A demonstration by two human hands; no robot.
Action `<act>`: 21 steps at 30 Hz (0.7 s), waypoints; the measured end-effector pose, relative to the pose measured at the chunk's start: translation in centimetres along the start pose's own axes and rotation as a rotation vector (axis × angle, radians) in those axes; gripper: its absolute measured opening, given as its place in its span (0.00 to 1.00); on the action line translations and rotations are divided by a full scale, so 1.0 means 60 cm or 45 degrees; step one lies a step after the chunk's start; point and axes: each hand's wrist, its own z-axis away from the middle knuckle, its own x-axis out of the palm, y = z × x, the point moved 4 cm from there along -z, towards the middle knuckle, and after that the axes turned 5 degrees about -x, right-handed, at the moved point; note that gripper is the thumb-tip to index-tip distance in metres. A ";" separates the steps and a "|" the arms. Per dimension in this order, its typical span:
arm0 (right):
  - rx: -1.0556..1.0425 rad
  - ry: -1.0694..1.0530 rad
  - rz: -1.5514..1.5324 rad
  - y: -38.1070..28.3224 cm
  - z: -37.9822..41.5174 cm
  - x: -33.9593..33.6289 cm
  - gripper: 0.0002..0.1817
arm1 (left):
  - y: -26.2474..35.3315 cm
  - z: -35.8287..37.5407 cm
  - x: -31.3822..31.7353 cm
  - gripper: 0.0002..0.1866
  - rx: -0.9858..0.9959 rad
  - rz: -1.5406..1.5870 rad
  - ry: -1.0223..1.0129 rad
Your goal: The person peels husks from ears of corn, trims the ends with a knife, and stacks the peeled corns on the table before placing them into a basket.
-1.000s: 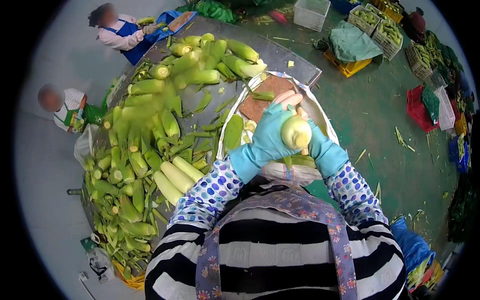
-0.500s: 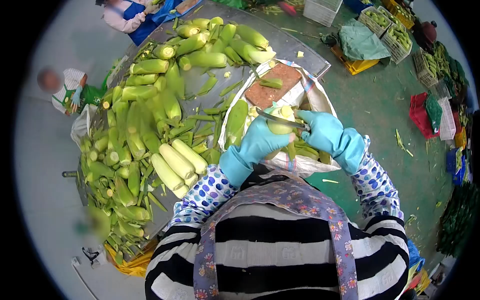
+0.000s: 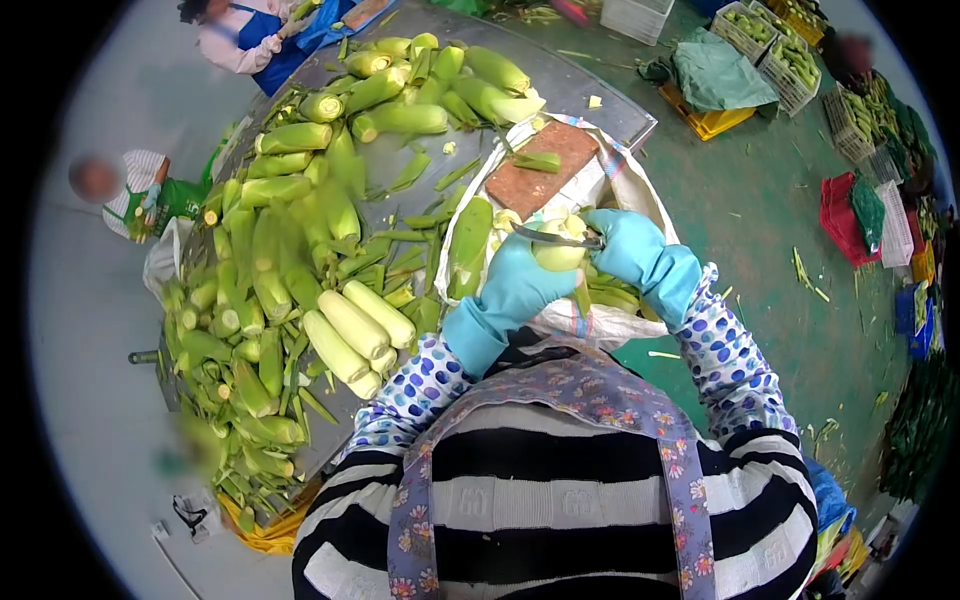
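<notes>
My left hand, in a light-blue rubber glove, is closed around a pale green ear of corn, its cut end facing up. My right hand, gloved alike, grips a knife with a dark, curved blade. The blade lies across the top of the ear, pointing left over my left hand. Its handle is hidden in my right fist. Both hands are above an open white woven sack containing green husks. A reddish-brown board rests at the sack's far side with a husk piece on it.
Unpeeled corn heaps over the metal table to the left. Several peeled ears lie near my left forearm. Two people stand beyond the table. Crates and a red basket line the floor at right.
My right hand has shifted slightly left and closer to the ear, and the knife lies flatter across its top. My left hand keeps its hold. The whole view has moved a little.
</notes>
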 end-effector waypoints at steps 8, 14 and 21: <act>0.774 0.178 -0.482 0.277 0.112 -0.014 0.16 | -0.024 0.063 -0.077 0.33 0.096 -0.063 0.253; 0.383 0.174 -0.425 0.291 0.081 0.081 0.16 | 0.063 0.079 -0.120 0.31 0.288 -0.481 0.386; 0.340 0.075 -0.510 0.298 0.113 0.144 0.12 | 0.115 0.157 -0.248 0.22 0.598 -1.679 0.401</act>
